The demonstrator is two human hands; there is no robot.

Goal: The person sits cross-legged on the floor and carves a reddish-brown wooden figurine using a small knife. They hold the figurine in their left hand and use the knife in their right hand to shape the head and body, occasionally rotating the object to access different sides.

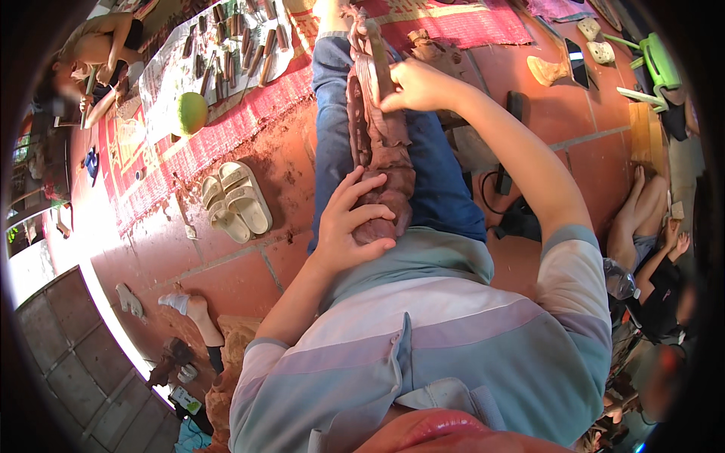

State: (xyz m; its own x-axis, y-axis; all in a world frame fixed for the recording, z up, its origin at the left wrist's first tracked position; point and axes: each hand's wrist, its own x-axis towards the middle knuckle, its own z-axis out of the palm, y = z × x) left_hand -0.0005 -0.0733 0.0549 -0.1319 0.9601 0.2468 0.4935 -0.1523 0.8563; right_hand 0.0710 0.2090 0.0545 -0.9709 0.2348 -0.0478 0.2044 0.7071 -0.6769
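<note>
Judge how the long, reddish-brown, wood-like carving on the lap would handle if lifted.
The long, reddish-brown, wood-like carving looks solid and straight, so likely stiff. Its thin, knobbly far end might chip if knocked. The end near the left hand looks rounded, so it may roll or tip if set down there.

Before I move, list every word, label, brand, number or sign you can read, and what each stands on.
No text can be made out.
Red woven mat: yellow markings, too blurred to read.
White-and-green packet, lower left: markings too small to read.
Brown wooden carving: no lettering shows.
</note>
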